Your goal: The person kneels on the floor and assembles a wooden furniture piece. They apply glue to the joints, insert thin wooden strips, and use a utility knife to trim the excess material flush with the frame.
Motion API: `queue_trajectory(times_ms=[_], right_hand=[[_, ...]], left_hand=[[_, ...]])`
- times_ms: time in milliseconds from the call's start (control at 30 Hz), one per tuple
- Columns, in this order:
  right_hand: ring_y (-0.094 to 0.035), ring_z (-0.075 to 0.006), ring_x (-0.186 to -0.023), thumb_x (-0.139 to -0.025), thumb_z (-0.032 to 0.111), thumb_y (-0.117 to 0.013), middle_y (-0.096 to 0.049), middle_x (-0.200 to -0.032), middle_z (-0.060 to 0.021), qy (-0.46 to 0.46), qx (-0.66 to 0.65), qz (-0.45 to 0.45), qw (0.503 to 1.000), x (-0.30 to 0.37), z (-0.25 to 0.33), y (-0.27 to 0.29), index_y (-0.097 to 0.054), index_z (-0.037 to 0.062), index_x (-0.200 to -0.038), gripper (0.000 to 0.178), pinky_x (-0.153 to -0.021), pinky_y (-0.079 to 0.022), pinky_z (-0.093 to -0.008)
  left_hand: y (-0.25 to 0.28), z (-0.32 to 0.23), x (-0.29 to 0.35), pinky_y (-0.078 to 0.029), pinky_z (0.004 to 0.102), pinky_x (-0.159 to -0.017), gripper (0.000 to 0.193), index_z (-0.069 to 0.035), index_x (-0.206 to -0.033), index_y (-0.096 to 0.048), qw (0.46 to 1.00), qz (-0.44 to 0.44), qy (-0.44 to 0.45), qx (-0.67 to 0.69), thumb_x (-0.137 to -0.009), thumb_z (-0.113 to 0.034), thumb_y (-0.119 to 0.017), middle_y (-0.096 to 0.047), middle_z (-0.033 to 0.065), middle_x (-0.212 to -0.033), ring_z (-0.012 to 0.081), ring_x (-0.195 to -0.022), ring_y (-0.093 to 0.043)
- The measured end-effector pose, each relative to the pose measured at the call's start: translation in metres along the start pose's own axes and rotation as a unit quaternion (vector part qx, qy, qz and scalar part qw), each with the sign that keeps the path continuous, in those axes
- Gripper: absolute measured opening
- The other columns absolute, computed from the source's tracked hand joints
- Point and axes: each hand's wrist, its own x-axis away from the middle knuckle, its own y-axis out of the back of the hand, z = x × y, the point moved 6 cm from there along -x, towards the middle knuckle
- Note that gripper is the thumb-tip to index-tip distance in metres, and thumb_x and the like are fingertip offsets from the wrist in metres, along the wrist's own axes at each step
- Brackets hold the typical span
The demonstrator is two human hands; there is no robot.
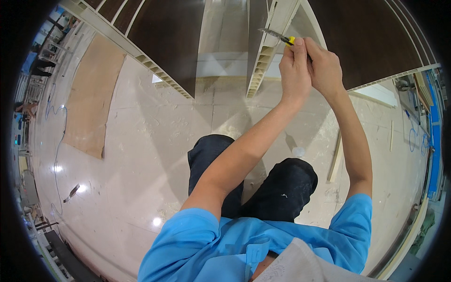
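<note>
Up ahead, my left hand (296,73) and my right hand (325,66) are pressed together around a utility knife (291,41). Its handle is yellow and black, mostly hidden by my fingers, and a long blade juts out toward the left. The blade is close to the upper part of a standing panel (263,61) seen edge-on, with a pale, hollow-ribbed end; I cannot tell whether they touch. Dark brown panels flank it: one on the left (164,42), another on the right (371,37) behind my right hand.
On the tiled floor, strewn with pale shavings, lies a brown cardboard sheet (91,96) at left. A thin blue hose (57,155) runs past it, near a small bladed tool (71,193). A pale strip (336,157) lies right of my knees (291,185).
</note>
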Motion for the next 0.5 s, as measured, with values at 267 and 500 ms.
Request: queue_trajectory(times_ms=[267,500], right_hand=[[-0.068,-0.0413,-0.075,-0.101,0.024,-0.064,-0.071,-0.085,-0.0131,-0.003,0.004,0.038,0.999,0.000,-0.010,0.000,-0.062,0.0108,-0.107,0.015,-0.062,-0.051,-0.0501],[-0.069,-0.0419,-0.076,-0.098,0.020,-0.065,-0.071,-0.087,-0.0143,0.019,0.052,0.193,0.980,0.016,-0.008,-0.029,-0.060,0.0098,-0.107,0.014,-0.062,-0.052,-0.0507]], left_hand=[[-0.001,0.006,0.001,-0.037,0.0273,-0.064,0.049,-0.007,-0.093,-0.054,1.000,0.014,-0.008,0.010,-0.117,-0.048,-0.042,-0.046,-0.0047,-0.078,0.0067,-0.072,-0.041],[0.010,0.049,0.018,-0.045,0.0253,-0.073,0.048,-0.006,-0.098,-0.057,0.973,-0.119,0.180,0.086,-0.117,-0.047,-0.041,-0.055,-0.0019,-0.091,0.0067,-0.083,-0.052]])
